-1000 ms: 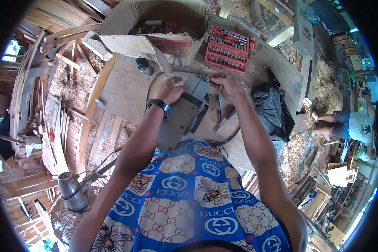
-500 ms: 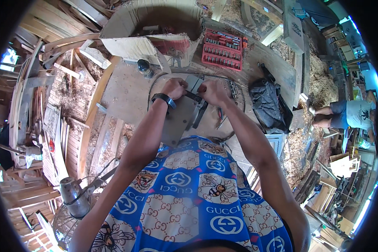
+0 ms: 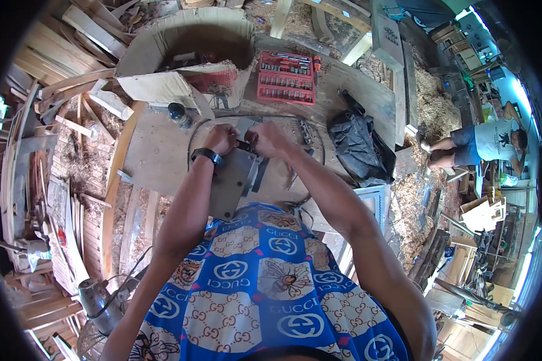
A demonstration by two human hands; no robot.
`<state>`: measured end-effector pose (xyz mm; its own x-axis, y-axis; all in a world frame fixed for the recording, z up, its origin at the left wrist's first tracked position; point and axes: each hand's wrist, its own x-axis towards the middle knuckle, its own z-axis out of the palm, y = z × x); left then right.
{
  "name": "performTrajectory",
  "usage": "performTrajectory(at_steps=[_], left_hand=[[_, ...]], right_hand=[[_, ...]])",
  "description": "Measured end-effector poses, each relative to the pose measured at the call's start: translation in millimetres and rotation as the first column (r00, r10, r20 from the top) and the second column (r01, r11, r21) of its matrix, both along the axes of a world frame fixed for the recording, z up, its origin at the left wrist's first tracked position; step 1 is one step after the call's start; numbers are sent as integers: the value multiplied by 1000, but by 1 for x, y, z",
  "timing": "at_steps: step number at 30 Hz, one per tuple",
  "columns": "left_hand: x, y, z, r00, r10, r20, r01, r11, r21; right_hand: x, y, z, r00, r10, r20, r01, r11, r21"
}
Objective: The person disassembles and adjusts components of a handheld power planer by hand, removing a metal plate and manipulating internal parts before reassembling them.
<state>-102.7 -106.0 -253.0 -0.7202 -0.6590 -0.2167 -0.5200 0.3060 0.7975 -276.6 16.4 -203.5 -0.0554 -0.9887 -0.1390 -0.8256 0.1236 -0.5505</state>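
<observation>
A flat grey metal plate (image 3: 227,188) with several dark holes lies in front of me on the wooden board, its near end against my patterned clothing. Along its right side runs a dark metal bar (image 3: 256,174). My left hand (image 3: 221,139), with a dark watch on the wrist, is closed at the far end of the plate, beside a black fitting (image 3: 245,146). Close by on the right, my right hand (image 3: 267,139) has its fingers curled over the same end. What either hand pinches is hidden by the fingers. A grey metal strip (image 3: 246,124) shows just beyond them.
A cardboard box (image 3: 156,90) and a red socket set (image 3: 286,78) stand at the far side. A dark-capped jar (image 3: 179,114) is left of my hands; a black bag (image 3: 361,144) lies right. A person (image 3: 479,144) is at the far right. A fan (image 3: 99,301) stands lower left.
The whole view has swung, so the scene sits further left. Both hands remain together at the plate's far end. The other person's arms have moved up near the head.
</observation>
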Motion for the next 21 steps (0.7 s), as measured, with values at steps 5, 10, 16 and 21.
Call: performTrajectory(at_steps=[5, 10, 16, 21], left_hand=[[-1, 0, 2, 1000, -28, 5, 28, 998, -49], [-3, 4, 2, 999, 27, 25, -26, 1000, -3], [-3, 6, 7, 996, 70, 61, -72, 996, 43], [-2, 4, 4, 998, 61, 10, -62, 994, 85]], right_hand=[[-3, 7, 6, 990, 63, 127, -45, 990, -137], [-7, 3, 8, 993, 72, 91, -67, 996, -64], [-1, 2, 11, 992, 101, 74, -97, 993, -61], [-4, -1, 7, 987, 161, 26, -159, 986, -49]])
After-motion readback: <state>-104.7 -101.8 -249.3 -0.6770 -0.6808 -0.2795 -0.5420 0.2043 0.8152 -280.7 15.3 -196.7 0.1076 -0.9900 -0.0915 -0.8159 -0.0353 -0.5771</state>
